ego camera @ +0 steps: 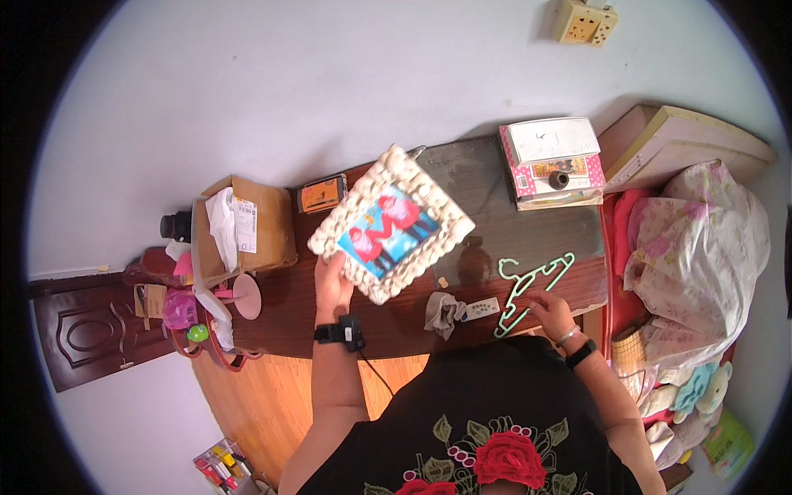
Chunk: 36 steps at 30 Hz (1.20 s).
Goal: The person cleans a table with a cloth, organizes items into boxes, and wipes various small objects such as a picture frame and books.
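A photo frame [405, 232] with a bumpy, cream-coloured border is held tilted above the table by my left hand [332, 288], which grips its lower left corner. The picture in it shows two figures in red tops on a blue ground. At the table's front edge, my right hand [552, 314] has its fingers on the long bar of a light green plastic hanger [518, 286]. Left of the hanger lie a crumpled grey cloth [443, 314] and a small white printed packet or card [481, 309].
Across the dark wooden table [396, 328] stand an open cardboard box [269, 232], an orange box [323, 195], a pink round-based stand [247, 297] and stacked boxes [552, 164]. To the right, a floral cover [693, 266] drapes over something beside plush toys [699, 393].
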Motion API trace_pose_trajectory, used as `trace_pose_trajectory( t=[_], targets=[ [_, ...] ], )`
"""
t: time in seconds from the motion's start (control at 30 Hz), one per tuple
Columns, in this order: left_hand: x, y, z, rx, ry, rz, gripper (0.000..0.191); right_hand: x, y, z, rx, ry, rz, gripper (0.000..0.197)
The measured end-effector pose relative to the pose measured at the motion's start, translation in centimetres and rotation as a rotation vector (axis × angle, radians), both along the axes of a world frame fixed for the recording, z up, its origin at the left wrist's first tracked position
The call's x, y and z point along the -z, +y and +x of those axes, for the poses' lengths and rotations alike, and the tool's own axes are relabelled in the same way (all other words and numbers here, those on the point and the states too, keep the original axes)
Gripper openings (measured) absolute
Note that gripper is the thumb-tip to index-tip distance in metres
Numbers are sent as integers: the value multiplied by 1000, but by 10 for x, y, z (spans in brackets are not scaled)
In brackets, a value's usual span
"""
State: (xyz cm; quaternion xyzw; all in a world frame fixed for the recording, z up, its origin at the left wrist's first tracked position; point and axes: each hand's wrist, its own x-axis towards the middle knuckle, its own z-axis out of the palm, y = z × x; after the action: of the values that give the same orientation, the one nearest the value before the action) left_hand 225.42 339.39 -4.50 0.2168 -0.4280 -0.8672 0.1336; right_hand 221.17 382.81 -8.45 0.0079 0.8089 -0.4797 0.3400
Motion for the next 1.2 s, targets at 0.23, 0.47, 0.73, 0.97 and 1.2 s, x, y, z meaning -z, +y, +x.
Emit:
trace_pose_trajectory(
  t=[0.23,0.47,0.73,0.97,1.2],
  targets=[
    [4,1,86,42,-161,89,54,4,-48,2,-44,-77,-200,30],
    [28,-13,150,-45,-254,99,56,1,-97,19,-343,179,-189,37],
    [81,-40,247,-200,-377,88,54,29,-158,5,-677,618,-152,42],
    [90,-18,281,-299,-369,191,55,44,-234,-140,-603,692,270,44],
    [99,8,294,-339,-351,219,57,52,-321,-202,-584,845,592,47]
  ],
)
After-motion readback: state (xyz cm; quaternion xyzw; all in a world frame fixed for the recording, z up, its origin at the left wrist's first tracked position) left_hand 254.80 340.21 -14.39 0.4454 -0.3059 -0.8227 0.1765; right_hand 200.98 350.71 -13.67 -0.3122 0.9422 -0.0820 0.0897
